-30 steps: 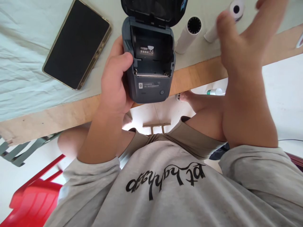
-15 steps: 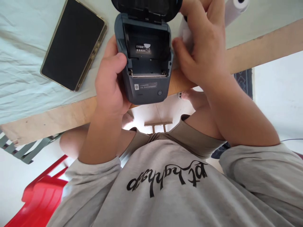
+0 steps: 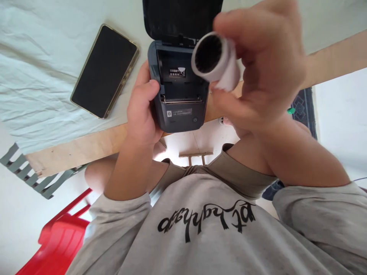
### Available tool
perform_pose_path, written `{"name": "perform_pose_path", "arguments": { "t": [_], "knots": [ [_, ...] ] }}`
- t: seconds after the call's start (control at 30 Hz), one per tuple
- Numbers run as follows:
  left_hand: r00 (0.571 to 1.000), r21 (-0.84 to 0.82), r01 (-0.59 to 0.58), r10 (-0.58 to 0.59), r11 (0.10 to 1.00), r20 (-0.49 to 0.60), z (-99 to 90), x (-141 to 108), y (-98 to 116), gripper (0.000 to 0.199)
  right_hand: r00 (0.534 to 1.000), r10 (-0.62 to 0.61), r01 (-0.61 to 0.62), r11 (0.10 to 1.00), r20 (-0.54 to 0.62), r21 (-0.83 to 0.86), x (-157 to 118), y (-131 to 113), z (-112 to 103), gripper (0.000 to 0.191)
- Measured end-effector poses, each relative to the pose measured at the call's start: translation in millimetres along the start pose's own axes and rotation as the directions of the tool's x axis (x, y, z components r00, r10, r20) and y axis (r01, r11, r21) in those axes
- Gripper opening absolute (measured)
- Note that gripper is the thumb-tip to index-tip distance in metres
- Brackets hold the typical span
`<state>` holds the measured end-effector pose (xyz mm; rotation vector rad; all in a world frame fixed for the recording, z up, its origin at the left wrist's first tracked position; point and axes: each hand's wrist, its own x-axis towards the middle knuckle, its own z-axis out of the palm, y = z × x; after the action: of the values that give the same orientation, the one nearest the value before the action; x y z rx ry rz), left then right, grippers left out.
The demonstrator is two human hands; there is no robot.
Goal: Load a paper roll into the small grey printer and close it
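My left hand [image 3: 143, 107] grips the left side of a dark blue-grey label printer [image 3: 180, 118], thumb on its edge. The printer's black lid [image 3: 177, 19] stands raised, and the bay beneath it shows a small printed sticker and a metal bar along the front. Between the fingers and thumb of my right hand [image 3: 263, 65] is a white paper roll [image 3: 229, 72] with a dark hollow core. The roll is above the printer's right edge, its core end facing up toward me, and it hides part of the bay. My right hand is slightly blurred.
A smartphone [image 3: 104, 70] in a clear case lies on the pale green cloth [image 3: 57, 49], left of the printer. The table's wooden edge [image 3: 77, 147] runs below. A red plastic chair [image 3: 63, 233] stands at lower left, beside a strip of grey-green slats [image 3: 34, 179].
My right hand has lifted the white roll from beside the printer to above its right edge. The lid's inner face shows more. The whole view has shifted slightly.
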<state>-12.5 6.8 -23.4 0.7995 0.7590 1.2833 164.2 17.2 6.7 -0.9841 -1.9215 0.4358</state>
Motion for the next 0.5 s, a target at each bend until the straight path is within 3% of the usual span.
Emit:
{"name": "perform_pose_path", "arguments": {
  "t": [0.07,0.1,0.3,0.5],
  "knots": [
    [1.0,0.01,-0.014,0.014,1.0,-0.009,2.7,-1,1,0.027,0.977,-0.203,0.21,0.967,0.06,-0.145,1,1,5,0.045],
    [1.0,0.017,-0.024,0.024,1.0,-0.004,3.1,-2,1,0.028,0.966,-0.249,0.259,0.947,0.077,-0.192,2,1,9,0.047],
    [0.999,0.006,-0.029,0.029,1.0,0.024,-1.5,1,-3,0.035,0.993,-0.028,0.054,0.971,0.114,-0.235,4,-1,21,0.026],
    [0.999,0.003,-0.031,0.031,1.0,0.043,1.2,1,0,0.031,0.992,-0.115,0.121,0.98,0.047,-0.159,2,5,24,0.011]
  ]
}}
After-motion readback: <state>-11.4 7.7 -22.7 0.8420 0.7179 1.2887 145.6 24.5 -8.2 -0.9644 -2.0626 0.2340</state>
